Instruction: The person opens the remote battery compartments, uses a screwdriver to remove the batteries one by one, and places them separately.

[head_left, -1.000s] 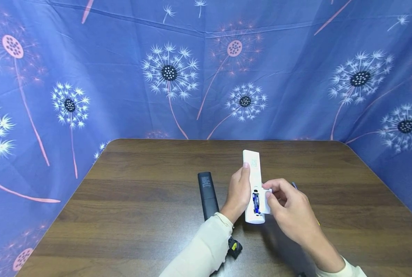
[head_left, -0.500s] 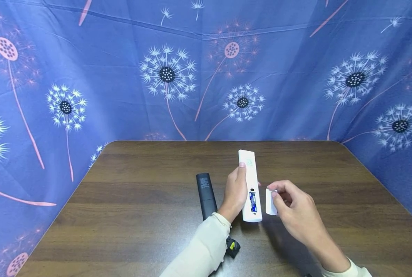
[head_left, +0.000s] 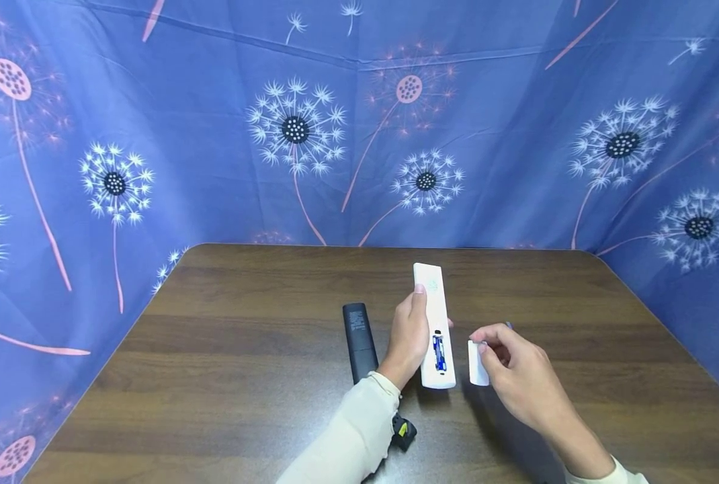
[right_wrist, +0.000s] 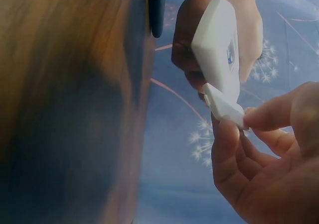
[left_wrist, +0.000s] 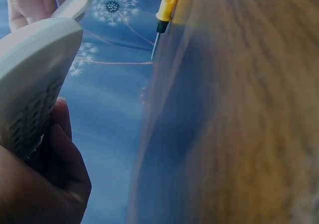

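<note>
My left hand (head_left: pixel 409 336) grips a white remote control (head_left: pixel 433 296) by its long sides, back face up, thumb along one edge. Its battery compartment lies uncovered, and blue batteries (head_left: pixel 439 353) show inside. Buttons on the remote's underside appear in the left wrist view. To the right, my right hand (head_left: pixel 525 376) pinches the white battery cover (head_left: pixel 478 364) between thumb and fingers, apart from the remote in the head view. The same cover (right_wrist: pixel 223 106) shows near the remote's end in the right wrist view.
A black remote (head_left: pixel 360 339) lies on the wooden table (head_left: pixel 244 376) left of my left hand. In the left wrist view, a yellow-handled screwdriver (left_wrist: pixel 168 7) rests on the table. A black strap piece with a yellow mark (head_left: pixel 403 432) is by my left sleeve.
The battery cover, held at the remote's side a second ago, has moved away to the right in my right hand. The remote has shifted slightly left, still in my left hand.
</note>
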{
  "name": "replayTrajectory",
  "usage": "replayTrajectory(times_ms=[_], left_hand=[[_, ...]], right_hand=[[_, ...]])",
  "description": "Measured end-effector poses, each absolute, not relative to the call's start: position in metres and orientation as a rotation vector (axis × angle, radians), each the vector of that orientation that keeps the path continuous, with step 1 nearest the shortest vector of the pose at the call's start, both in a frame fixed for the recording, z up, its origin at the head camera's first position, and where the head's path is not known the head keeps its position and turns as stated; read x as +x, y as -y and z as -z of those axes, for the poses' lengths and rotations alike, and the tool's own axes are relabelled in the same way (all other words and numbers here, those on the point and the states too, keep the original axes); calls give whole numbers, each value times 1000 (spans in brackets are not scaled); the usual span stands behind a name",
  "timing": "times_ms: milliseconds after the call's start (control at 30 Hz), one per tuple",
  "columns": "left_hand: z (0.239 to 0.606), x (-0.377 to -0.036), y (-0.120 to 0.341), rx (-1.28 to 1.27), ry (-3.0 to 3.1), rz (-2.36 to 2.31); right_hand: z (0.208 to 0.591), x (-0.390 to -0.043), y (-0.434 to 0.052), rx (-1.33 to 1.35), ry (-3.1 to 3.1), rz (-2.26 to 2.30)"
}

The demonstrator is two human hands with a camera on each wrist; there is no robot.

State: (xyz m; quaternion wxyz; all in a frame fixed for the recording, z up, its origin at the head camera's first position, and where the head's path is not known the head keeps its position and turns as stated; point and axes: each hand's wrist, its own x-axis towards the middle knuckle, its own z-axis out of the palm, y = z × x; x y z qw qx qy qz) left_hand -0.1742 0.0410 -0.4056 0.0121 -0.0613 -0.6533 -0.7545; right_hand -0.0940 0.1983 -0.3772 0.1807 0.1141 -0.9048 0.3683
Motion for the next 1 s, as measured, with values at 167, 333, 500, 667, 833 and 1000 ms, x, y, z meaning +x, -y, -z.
replayTrajectory(times_ms=[167, 333, 500, 667, 833, 1000], left_hand=[[406, -176, -41, -181, 2022, 2380], [406, -177, -40, -168, 2002, 2411], [408, -178, -39, -174, 1999, 2409], [409, -176, -40, -151, 1995, 2442], [408, -175, -41, -127, 1976, 2473], [406, -175, -40, -128, 1989, 2476]], right_hand=[[381, -96, -202, 302, 2588, -1007], [384, -100, -206, 291, 2620, -991], [386, -103, -211, 273, 2718, -952], [389, -105, -217, 226, 2897, -973], [391, -107, -221, 180, 3010, -978], [393, -108, -223, 164, 3018, -950]])
